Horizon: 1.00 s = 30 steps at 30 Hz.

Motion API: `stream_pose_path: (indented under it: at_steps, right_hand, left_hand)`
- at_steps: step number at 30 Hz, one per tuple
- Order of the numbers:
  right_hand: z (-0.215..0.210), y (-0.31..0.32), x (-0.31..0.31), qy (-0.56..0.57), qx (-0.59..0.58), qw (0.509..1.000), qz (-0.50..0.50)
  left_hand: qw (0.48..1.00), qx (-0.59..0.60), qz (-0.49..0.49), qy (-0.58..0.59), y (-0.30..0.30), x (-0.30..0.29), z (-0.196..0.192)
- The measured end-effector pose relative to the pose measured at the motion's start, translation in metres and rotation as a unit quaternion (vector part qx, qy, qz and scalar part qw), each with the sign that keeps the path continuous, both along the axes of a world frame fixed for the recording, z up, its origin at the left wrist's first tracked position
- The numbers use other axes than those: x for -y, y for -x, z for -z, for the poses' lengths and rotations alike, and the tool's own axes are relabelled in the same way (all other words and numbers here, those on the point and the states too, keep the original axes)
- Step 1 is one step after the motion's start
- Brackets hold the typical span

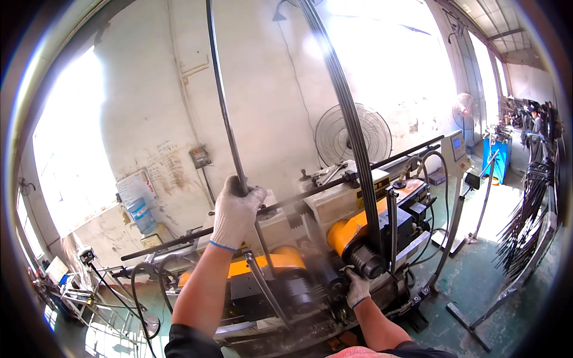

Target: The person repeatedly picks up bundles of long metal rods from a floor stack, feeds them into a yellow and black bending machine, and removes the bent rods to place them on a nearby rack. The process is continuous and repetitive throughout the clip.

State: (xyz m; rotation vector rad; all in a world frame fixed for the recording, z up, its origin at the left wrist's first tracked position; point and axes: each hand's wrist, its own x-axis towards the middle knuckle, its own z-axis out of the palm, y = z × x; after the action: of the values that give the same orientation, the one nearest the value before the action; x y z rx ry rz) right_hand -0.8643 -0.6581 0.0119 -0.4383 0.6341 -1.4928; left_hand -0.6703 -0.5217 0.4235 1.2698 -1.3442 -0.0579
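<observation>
Left hand [236, 209], in a white knit glove, closed in a fist around a thin dark metal rod [224, 101]. The rod runs upward from the grip, curving slightly, and leaves the top of the view. Below the fist it continues down toward the machine.

Right hand [357, 287], also gloved, low at the front of the machine [334, 238] — fingers curled against a dark ribbed roller [365, 261]. Whether it truly grips the part or only presses on it, I cannot tell.

A bundle of dark rods [346, 107], laid tight together, sweeps from that roller up and out past the top edge. A long straight bar [298, 194] crosses the machine from lower left to upper right, passing just behind the left fist.

Machine body pale, with orange guards [346, 230] on the near side — hoses and cables hang off it.

Behind: a round cage fan [352, 136] against the stained white wall, a water bottle [142, 215] at left, a small control screen [458, 145] on a post at right. Far right, a rack of bent dark rods [528, 215] on the green floor.
</observation>
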Motion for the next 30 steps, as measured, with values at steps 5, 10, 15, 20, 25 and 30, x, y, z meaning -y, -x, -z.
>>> stream_pose_path:
  at_steps: [5, 10, 15, 20, 25, 30]
  right_hand:
    - [-0.002, -0.001, -0.003, -0.023, 0.013, 1.0, 0.002]
    - [0.014, 0.002, 0.004, -0.019, 0.006, 1.0, 0.005]
    - [0.029, 0.004, -0.009, -0.038, -0.017, 0.999, 0.005]
    - [0.032, 0.004, -0.012, -0.044, -0.024, 0.999, -0.017]
    - [0.057, 0.009, 0.013, 0.027, -0.137, 0.99, -0.012]
    - [0.035, 0.002, -0.011, 0.022, -0.199, 0.98, -0.001]
  left_hand:
    - [0.999, -0.019, -0.023, 0.023, -0.006, 0.003, 0.001]
    - [0.993, -0.116, 0.0, 0.019, -0.003, -0.004, -0.007]
    - [0.985, -0.167, 0.032, -0.024, -0.016, -0.007, 0.007]
    - [0.994, -0.102, 0.004, -0.044, -0.022, -0.01, 0.016]
    - [0.995, -0.098, -0.004, -0.022, -0.001, -0.012, 0.004]
    - [0.996, -0.057, -0.063, -0.04, -0.022, -0.011, 0.018]
